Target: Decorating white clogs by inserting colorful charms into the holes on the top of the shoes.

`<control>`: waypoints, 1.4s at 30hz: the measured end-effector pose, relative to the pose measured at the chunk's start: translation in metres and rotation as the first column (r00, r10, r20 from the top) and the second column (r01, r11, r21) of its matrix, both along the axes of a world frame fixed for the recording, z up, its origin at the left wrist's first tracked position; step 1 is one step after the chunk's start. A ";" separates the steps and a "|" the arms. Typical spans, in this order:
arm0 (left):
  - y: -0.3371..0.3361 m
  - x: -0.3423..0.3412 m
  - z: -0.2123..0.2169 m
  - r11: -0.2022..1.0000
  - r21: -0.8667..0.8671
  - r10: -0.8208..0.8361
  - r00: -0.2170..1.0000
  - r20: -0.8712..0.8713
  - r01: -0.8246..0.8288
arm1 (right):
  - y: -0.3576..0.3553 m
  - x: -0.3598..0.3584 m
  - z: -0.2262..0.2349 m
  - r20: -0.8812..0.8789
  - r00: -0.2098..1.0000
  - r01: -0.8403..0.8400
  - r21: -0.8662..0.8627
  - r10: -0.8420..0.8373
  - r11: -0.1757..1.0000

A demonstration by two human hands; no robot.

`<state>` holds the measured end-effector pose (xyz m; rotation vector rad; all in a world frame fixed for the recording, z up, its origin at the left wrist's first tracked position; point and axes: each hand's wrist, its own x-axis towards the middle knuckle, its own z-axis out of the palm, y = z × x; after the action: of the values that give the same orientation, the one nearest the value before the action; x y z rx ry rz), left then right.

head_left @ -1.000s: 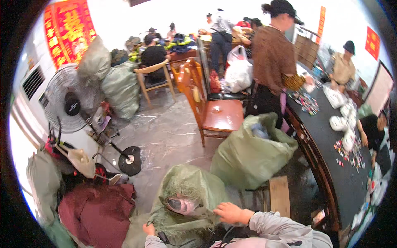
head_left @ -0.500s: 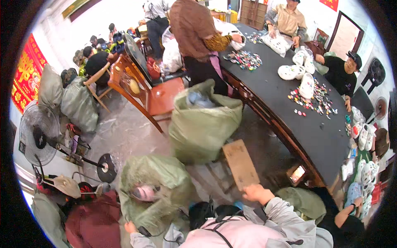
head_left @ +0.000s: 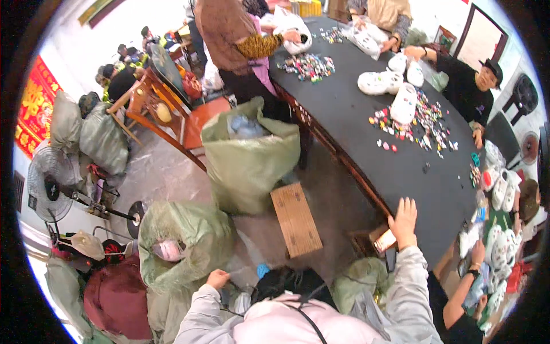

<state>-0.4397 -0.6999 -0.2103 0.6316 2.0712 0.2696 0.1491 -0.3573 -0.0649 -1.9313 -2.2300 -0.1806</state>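
Note:
My right hand (head_left: pixel 405 221) rests on the near edge of the dark-topped table (head_left: pixel 366 143), its fingers spread and nothing held. Just below it a phone with a lit screen (head_left: pixel 385 241) sits at the table's side. My left hand (head_left: pixel 218 279) is curled closed beside my lap, with nothing visible in it. Near that hand stands an open green woven sack (head_left: pixel 197 229) with a pink item (head_left: pixel 169 250) inside. Between my hands and a second green sack (head_left: pixel 252 166) lies the brown wooden top of a low stool (head_left: pixel 297 219). Blue stuff (head_left: pixel 247 127) shows in this second sack.
White clogs (head_left: pixel 404 103) and heaps of small colourful charms (head_left: pixel 306 67) lie on the table. A person in a brown top (head_left: pixel 223 34) stands beyond the sacks; others sit across the table. A wooden chair (head_left: pixel 166 112) and a standing fan (head_left: pixel 51 183) are at left.
My right hand has left the near end of the wooden stool and come up onto the table edge. My left hand has moved away from the near sack's rim. The view has shifted right.

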 end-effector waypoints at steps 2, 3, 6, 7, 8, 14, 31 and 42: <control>0.056 0.020 0.014 0.995 0.070 -0.059 0.990 -0.125 0.068 | 0.004 0.019 -0.006 -0.026 0.999 0.016 -0.118 -0.019 0.993; 0.082 0.030 0.019 0.986 0.058 -0.141 0.975 -0.169 0.153 | 0.006 0.027 -0.009 -0.026 0.999 0.015 -0.138 -0.018 0.990; 0.153 0.062 0.027 0.891 -0.027 -0.454 0.888 -0.075 0.453 | 0.012 0.041 -0.018 -0.052 0.998 0.036 -0.146 -0.044 0.989; 0.176 0.078 0.025 0.805 -0.086 -0.587 0.809 0.021 0.587 | 0.013 0.043 -0.021 -0.072 0.996 0.041 -0.126 -0.050 0.991; 0.185 0.102 0.023 0.762 -0.102 -0.647 0.758 -0.076 0.640 | 0.013 0.043 -0.024 -0.061 0.996 0.053 -0.109 -0.060 0.993; 0.238 0.247 -0.026 -0.109 0.210 -0.939 -0.170 0.299 0.972 | 0.015 0.045 -0.032 -0.091 0.995 0.046 -0.007 -0.047 0.999; 0.344 0.331 0.013 -0.125 0.282 -0.986 -0.151 0.071 0.951 | 0.017 0.048 -0.026 -0.138 0.990 0.039 -0.015 -0.040 0.999; 0.450 0.293 -0.097 0.108 0.238 -0.890 -0.013 0.456 0.965 | 0.023 0.042 -0.009 -0.146 0.989 0.024 -0.037 -0.030 0.999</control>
<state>-0.1464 -0.2496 -0.3076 1.5488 0.7042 -0.5178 0.1910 -0.3346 -0.0735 -1.9262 -2.1274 -0.0029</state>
